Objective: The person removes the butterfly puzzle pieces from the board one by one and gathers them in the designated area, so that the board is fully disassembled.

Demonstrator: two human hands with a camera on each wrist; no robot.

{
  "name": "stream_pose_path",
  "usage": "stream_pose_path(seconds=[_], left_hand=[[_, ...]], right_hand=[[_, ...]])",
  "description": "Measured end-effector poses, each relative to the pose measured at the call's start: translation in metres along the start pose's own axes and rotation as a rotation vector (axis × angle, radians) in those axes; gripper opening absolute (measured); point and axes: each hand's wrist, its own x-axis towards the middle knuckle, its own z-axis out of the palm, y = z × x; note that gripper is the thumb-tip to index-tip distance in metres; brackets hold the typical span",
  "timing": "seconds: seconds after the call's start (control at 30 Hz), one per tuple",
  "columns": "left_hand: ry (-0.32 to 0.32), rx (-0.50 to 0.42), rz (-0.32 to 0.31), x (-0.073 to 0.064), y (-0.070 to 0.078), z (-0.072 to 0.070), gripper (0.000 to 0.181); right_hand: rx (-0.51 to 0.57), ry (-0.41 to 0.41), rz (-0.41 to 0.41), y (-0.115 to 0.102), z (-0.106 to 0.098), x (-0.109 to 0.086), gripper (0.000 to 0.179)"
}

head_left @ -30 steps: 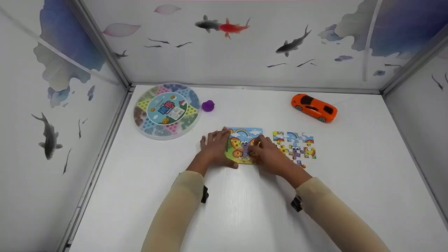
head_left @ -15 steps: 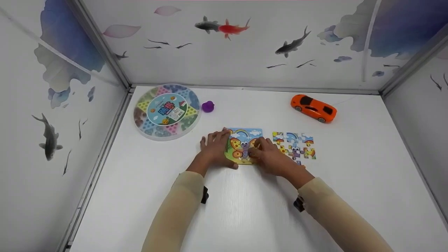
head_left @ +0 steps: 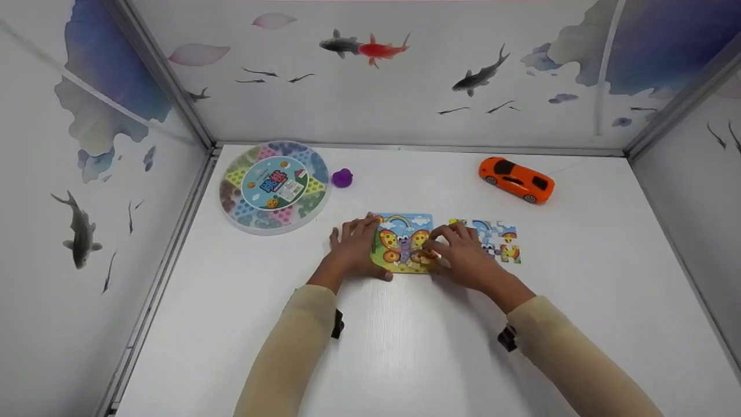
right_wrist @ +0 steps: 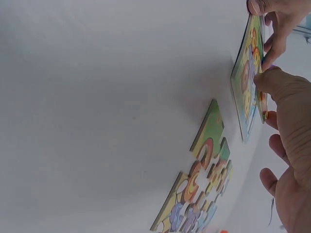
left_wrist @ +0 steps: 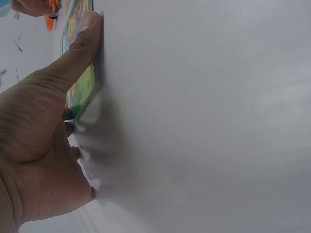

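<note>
A puzzle board (head_left: 399,263) with a butterfly and rainbow picture lies flat on the table. My left hand (head_left: 354,248) holds its left side, with the thumb (left_wrist: 87,36) along the near edge and the forefinger at the far left corner. Over the board's right edge, my right hand (head_left: 463,255) pinches a thin printed puzzle piece (right_wrist: 262,104) between thumb and fingers. Right of the board lie several loose puzzle pieces (head_left: 509,252), partly hidden by the right hand. The right wrist view shows them spread apart in rows, with a green corner piece (right_wrist: 209,128) nearest the board.
A round game box (head_left: 231,202) with a colourful lid sits at the back left, and a small purple toy (head_left: 342,178) beside it. An orange toy car (head_left: 516,180) stands at the back right. Patterned wall panels (head_left: 393,104) enclose the white table (head_left: 399,347).
My right hand has shifted right from the butterfly's wing to the board's right edge, baring more of the picture and covering more loose pieces. The left hand stays in place.
</note>
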Motion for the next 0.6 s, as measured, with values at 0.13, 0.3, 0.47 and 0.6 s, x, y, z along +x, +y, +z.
stream_pose_path(seconds=[0.13, 0.3, 0.47, 0.6], left_hand=[[0.004, -0.010, 0.002, -0.001, 0.000, 0.000, 0.132], [-0.003, -0.018, -0.010, 0.001, 0.000, 0.000, 0.133], [-0.011, -0.024, -0.017, 0.004, -0.002, 0.001, 0.134], [-0.014, -0.023, -0.015, 0.004, -0.002, 0.001, 0.135]], right_hand=[[0.015, 0.034, 0.006, 0.010, -0.006, -0.008, 0.035], [0.061, 0.033, 0.040, 0.026, -0.013, -0.021, 0.028], [0.107, 0.001, 0.055, 0.039, -0.018, -0.040, 0.028], [0.123, -0.006, 0.056, 0.049, -0.020, -0.056, 0.032]])
